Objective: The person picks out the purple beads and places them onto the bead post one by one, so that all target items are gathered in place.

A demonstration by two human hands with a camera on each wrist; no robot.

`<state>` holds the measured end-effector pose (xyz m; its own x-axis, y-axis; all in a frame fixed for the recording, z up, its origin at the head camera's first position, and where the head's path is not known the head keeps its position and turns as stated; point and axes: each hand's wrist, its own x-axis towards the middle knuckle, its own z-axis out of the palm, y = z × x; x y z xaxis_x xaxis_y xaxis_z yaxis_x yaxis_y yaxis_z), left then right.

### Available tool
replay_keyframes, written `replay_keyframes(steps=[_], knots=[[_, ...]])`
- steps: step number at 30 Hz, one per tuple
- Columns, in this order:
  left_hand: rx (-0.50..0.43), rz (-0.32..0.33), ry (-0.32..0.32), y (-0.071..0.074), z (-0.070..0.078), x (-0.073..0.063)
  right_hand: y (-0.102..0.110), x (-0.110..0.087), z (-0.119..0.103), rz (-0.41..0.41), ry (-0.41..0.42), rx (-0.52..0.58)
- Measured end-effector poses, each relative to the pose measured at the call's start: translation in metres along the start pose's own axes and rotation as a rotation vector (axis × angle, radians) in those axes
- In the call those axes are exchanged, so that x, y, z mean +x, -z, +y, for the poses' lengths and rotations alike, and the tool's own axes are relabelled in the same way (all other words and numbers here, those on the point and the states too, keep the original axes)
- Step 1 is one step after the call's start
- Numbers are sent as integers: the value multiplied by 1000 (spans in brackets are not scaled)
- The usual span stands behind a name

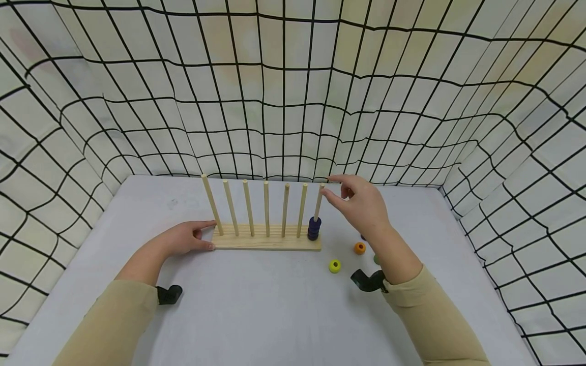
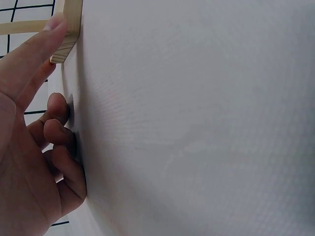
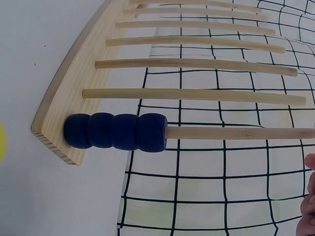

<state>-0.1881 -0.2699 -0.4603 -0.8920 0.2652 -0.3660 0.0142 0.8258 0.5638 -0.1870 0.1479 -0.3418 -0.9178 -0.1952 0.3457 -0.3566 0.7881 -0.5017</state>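
Observation:
A wooden peg rack (image 1: 267, 244) with several upright pegs stands on the table. My left hand (image 1: 180, 238) holds its left end, thumb at the front and index finger behind; the left wrist view shows the thumb (image 2: 51, 27) over the corner of the base, with the other fingers curled beside it. Several dark blue beads (image 3: 115, 132) are stacked at the bottom of the rightmost peg (image 1: 318, 203). Up at that peg's tip is my right hand (image 1: 361, 203), its thumb and index finger spread apart with no bead between them. In the right wrist view only its fingertips (image 3: 309, 196) show.
Right of the rack lie loose beads: a yellow one (image 1: 334, 270), an orange one (image 1: 357, 249), and a green one (image 1: 376, 259) and a dark one (image 1: 363, 237) partly hidden by the right forearm. A black grid net (image 1: 284, 107) over white walls encloses the table's back and sides.

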Motion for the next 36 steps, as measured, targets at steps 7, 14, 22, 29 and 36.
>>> replay_keyframes(steps=[7, 14, 22, 29, 36], knots=[[2, 2, 3, -1, -2, 1, 1, 0, 4, -9, -4, 4], [2, 2, 12, -1, -3, 1, 4, -2, 10, -19, -14, -14], [3, 0, 21, -2, -4, 2, 8, -6, 21, -40, -38, -40], [7, -1, 16, -1, -5, 1, 11, -10, 32, -68, -78, -63], [8, 1, 7, -1, -5, 2, 15, -16, 45, -89, -108, -65]])
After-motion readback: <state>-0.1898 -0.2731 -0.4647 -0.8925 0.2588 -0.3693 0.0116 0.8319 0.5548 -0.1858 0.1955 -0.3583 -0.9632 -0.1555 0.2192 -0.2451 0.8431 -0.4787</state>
